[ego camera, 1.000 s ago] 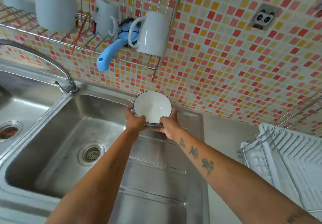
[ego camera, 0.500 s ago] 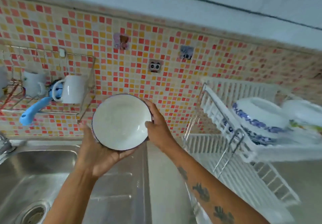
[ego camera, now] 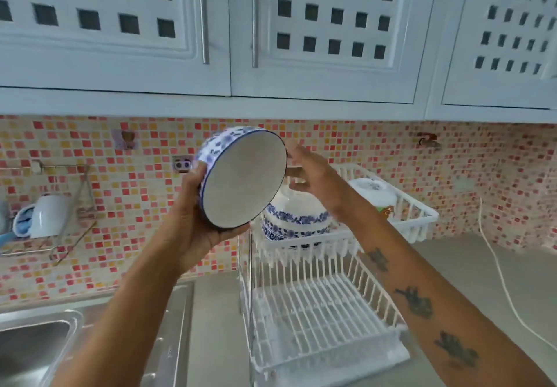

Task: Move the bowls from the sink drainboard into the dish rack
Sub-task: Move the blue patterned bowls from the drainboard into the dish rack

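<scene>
By the tiled wall (ego camera: 361,157), we are now lifting the bowl (ego camera: 241,181) up to the dish rack (ego camera: 416,215) (nearly there): left hand (ego camera: 193,221) gripping it, right hand (ego camera: 316,175) open, steadying its rim.

The bowl (ego camera: 241,177) was white inside with a thin dark-blue rim and a blue floral pattern on its outer wall. It was held in the air, tipped on its side so the empty inside faced the camera and slightly down. It hung above and just left of the rack's (ego camera: 319,320) upper tier. The rack was white, with two tiers of plastic bars on a metal frame, standing on the counter right of the sink. Its upper tier held stacked bowls (ego camera: 297,219) with blue floral bands, upside down, and a white bowl (ego camera: 373,194) further right. The lower tier was bare.
</scene>
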